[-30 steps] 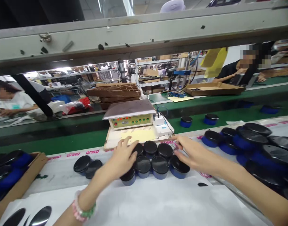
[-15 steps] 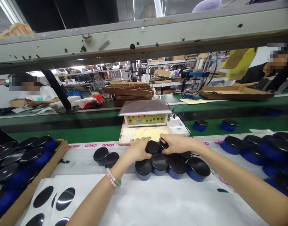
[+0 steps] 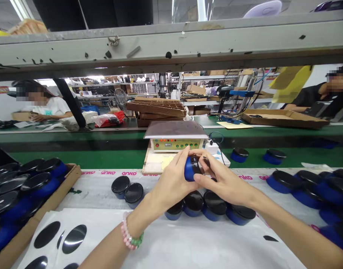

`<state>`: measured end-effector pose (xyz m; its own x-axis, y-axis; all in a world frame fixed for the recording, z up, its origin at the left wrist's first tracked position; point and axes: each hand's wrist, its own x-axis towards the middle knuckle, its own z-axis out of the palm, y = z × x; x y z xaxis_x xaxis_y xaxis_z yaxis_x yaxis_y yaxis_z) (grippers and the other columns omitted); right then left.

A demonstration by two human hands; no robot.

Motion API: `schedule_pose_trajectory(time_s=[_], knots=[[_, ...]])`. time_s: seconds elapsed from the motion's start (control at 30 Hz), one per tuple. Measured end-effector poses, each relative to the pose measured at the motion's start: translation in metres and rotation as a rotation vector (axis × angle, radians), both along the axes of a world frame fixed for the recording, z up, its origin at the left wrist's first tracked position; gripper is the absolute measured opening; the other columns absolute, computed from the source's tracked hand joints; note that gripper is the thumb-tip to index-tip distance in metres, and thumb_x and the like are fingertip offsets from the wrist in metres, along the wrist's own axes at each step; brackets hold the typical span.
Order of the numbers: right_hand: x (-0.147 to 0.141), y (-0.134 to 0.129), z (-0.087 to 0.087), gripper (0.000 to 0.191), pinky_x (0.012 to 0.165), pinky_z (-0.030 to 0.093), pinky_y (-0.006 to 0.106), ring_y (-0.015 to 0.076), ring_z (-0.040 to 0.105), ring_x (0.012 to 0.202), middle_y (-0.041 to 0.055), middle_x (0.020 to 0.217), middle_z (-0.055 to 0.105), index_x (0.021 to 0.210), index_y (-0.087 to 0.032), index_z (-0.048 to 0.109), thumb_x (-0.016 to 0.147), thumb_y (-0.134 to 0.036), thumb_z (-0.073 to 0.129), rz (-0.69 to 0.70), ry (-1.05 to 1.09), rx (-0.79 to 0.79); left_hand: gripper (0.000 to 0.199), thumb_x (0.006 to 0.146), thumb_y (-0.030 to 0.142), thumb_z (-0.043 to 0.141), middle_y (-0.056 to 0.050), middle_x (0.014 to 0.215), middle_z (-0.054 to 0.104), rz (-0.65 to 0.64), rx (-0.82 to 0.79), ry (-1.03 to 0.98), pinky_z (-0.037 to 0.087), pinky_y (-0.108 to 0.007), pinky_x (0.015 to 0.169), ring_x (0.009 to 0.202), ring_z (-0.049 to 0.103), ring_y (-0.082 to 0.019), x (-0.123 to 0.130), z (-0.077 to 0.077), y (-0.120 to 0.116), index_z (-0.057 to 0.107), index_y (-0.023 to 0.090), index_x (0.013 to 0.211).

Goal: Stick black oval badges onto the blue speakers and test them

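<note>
Between my two hands, raised above the table, is a blue round piece with a black band bearing small white marks (image 3: 189, 170), tilted on its side. My left hand (image 3: 171, 181) is closed around its left side. My right hand (image 3: 220, 181) grips its right side with thumb and fingers; a small dark part (image 3: 206, 161) shows by those fingers, too hidden to name. Just below my hands stands a row of similar blue pieces with glossy black tops (image 3: 215, 203), partly covered by them. Two more such pieces (image 3: 133, 193) stand to the left.
A cardboard tray (image 3: 62, 192) of blue pieces is at left. Sheets with black ovals (image 3: 55, 224) lie before it. Behind my hands is a control box with buttons (image 3: 177, 142). More blue pieces (image 3: 306, 185) are stacked at right. A shelf beam (image 3: 149, 46) crosses above. Two people sit beyond.
Both hands, which were low among the black-topped pieces, have come together. They now hold one blue piece up and tilted between them. The view has shifted slightly.
</note>
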<state>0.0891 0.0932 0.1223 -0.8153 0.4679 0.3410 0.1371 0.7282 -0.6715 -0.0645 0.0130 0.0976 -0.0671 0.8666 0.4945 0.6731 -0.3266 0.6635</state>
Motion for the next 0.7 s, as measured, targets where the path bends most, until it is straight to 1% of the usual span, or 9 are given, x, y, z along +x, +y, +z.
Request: schedule_pose_trajectory(time_s=[0.07,0.13,0.23,0.33,0.43,0.5,0.57,0.63,0.7], knots=[[-0.004,-0.006,0.001,0.032,0.09,0.045,0.032,0.0203,0.053,0.105,0.0055,0.113,0.054,0.118,-0.024,0.046,0.089,-0.037,0.05,-0.005,0.139,-0.101,0.084,0.071,0.034,0.076,-0.01,0.136,0.049,0.056,0.047,0.059,0.042,-0.043,0.104,0.125,0.048,-0.027,0.003,0.002,-0.004,0.03,0.024,0.141],[-0.007,-0.009,0.001,0.026,0.09,0.046,0.03,0.0204,0.054,0.107,0.0048,0.113,0.056,0.11,-0.024,0.051,0.087,-0.036,0.053,-0.04,0.217,-0.165,0.084,0.07,0.036,0.077,-0.011,0.132,0.053,0.098,0.077,0.116,0.044,-0.044,0.101,0.121,0.051,-0.028,0.005,0.002,-0.007,0.032,0.023,0.14],[-0.009,-0.011,0.003,0.017,0.08,0.049,0.025,0.0183,0.058,0.095,0.0023,0.098,0.06,0.099,-0.023,0.055,0.084,-0.031,0.055,-0.103,0.234,-0.155,0.077,0.071,0.035,0.077,-0.012,0.126,0.057,0.141,0.112,0.182,0.047,-0.044,0.098,0.116,0.055,-0.029,0.01,-0.001,-0.011,0.036,0.02,0.135],[-0.01,-0.013,0.004,0.016,0.064,0.05,0.022,0.0149,0.057,0.077,-0.0003,0.084,0.057,0.098,-0.023,0.055,0.084,-0.032,0.052,-0.142,0.226,-0.166,0.072,0.073,0.034,0.075,-0.013,0.123,0.058,0.204,0.171,0.252,0.048,-0.044,0.097,0.115,0.056,-0.03,0.017,-0.003,-0.014,0.037,0.017,0.132],[-0.011,-0.014,0.005,0.023,0.063,0.051,0.023,0.0155,0.057,0.076,0.0009,0.086,0.056,0.102,-0.023,0.054,0.085,-0.038,0.053,-0.135,0.198,-0.156,0.067,0.076,0.034,0.072,-0.011,0.123,0.057,0.195,0.191,0.263,0.047,-0.039,0.098,0.115,0.055,-0.026,0.017,0.004,-0.016,0.037,0.018,0.131],[-0.011,-0.011,0.006,0.031,0.068,0.053,0.026,0.0187,0.058,0.086,0.0036,0.094,0.056,0.106,-0.023,0.053,0.085,-0.046,0.055,-0.132,0.163,-0.095,0.062,0.071,0.037,0.074,-0.007,0.12,0.055,0.214,0.102,0.222,0.047,-0.033,0.096,0.112,0.055,-0.022,0.006,0.011,-0.015,0.044,0.022,0.123],[-0.007,-0.005,0.006,0.038,0.065,0.055,0.029,0.0206,0.059,0.087,0.0045,0.093,0.054,0.109,-0.023,0.051,0.085,-0.052,0.054,-0.175,0.149,-0.047,0.058,0.065,0.04,0.077,-0.005,0.115,0.054,0.309,-0.036,0.184,0.047,-0.031,0.095,0.109,0.056,-0.021,-0.015,0.014,-0.014,0.049,0.022,0.113],[0.001,0.004,0.007,0.042,0.054,0.055,0.028,0.0203,0.06,0.079,0.0039,0.087,0.053,0.105,-0.022,0.05,0.085,-0.058,0.051,-0.238,0.147,-0.068,0.055,0.065,0.039,0.075,-0.007,0.111,0.055,0.42,-0.154,0.166,0.047,-0.033,0.092,0.105,0.058,-0.023,-0.044,0.009,-0.013,0.049,0.018,0.109],[0.012,0.017,0.006,0.042,0.043,0.05,0.027,0.0182,0.059,0.065,0.0028,0.08,0.055,0.096,-0.022,0.048,0.084,-0.062,0.047,-0.311,0.096,-0.103,0.051,0.068,0.035,0.071,-0.009,0.105,0.059,0.475,-0.25,0.155,0.05,-0.035,0.084,0.096,0.061,-0.024,-0.074,-0.004,-0.016,0.048,0.015,0.109]])
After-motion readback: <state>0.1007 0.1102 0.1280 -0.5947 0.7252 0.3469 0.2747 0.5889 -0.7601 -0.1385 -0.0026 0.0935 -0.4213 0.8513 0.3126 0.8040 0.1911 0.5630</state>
